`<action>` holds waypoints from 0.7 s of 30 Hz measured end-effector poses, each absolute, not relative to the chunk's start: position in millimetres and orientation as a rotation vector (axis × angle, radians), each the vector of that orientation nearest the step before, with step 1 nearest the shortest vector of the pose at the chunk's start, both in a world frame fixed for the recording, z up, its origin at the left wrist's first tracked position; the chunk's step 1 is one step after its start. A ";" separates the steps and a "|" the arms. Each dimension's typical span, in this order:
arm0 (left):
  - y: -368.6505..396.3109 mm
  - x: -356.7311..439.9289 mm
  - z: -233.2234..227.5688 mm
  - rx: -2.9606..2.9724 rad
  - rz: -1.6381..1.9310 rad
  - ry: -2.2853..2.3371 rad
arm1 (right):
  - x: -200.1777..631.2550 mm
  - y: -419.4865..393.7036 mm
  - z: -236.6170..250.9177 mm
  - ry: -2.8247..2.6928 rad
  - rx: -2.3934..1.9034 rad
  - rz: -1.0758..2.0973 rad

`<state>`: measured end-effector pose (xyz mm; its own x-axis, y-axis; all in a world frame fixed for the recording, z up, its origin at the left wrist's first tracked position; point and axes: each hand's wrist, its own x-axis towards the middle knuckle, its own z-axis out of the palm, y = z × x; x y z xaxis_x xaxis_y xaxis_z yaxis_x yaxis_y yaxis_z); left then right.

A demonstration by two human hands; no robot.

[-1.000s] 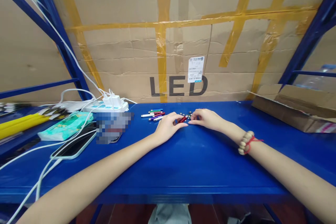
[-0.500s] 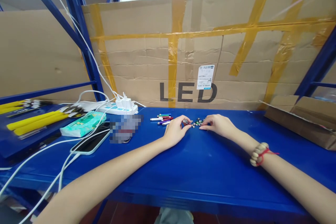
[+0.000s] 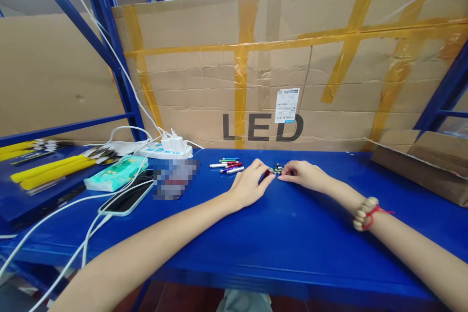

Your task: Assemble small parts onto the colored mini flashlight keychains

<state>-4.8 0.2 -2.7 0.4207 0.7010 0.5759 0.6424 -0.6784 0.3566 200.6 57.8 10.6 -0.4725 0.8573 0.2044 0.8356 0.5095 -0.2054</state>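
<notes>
My left hand (image 3: 251,186) rests on the blue shelf top (image 3: 278,234), fingers curled over a small red tube (image 3: 267,174) that is mostly hidden under the fingertips. My right hand (image 3: 305,174) lies just to its right, thumb and forefinger pinched together at the edge of a little pile of small shiny metal pieces (image 3: 277,168). What the right fingers pinch is too small to make out. A beaded bracelet with a red string (image 3: 365,213) sits on my right wrist. Several small coloured pen-like tubes (image 3: 227,165) lie left of my left hand.
A taped cardboard sheet marked LED (image 3: 263,127) stands behind the shelf. At the left are a white power strip (image 3: 161,149), a phone on a cable (image 3: 126,198), a tissue pack (image 3: 116,172) and yellow-handled tools (image 3: 47,171). An open cardboard box (image 3: 420,162) sits at the right.
The view has shifted up and to the left since a second ago. Both hands stay at the pile, and the red tube is now more covered by my left fingers.
</notes>
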 end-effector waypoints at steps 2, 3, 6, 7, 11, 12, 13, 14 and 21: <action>-3.9 -3.3 0.4 2.726 0.976 1.179 | 200.1 56.8 10.3 -2.473 -1.423 0.075; -5.3 -2.7 1.7 2.782 0.928 1.165 | 199.6 56.3 10.0 -2.471 -1.423 0.062; -6.7 -1.7 3.3 2.852 0.880 1.173 | 198.3 55.8 8.0 -2.463 -1.404 0.050; -6.4 -1.6 3.2 2.856 0.881 1.181 | 197.9 55.9 7.2 -2.462 -1.392 0.051; -4.1 -2.2 1.7 2.853 0.885 1.214 | 196.2 56.0 5.2 -2.464 -1.363 0.059; -3.7 -2.5 1.4 2.853 0.883 1.218 | 195.7 55.7 5.5 -2.467 -1.357 0.056; -3.4 -2.7 1.1 2.853 0.882 1.219 | 195.1 55.1 6.0 -2.469 -1.348 0.047; -3.1 -2.9 0.8 2.849 0.885 1.220 | 194.4 54.4 6.7 -2.470 -1.335 0.035; -0.7 -3.6 -1.8 2.713 0.996 1.317 | 191.1 49.4 12.1 -2.474 -1.290 0.043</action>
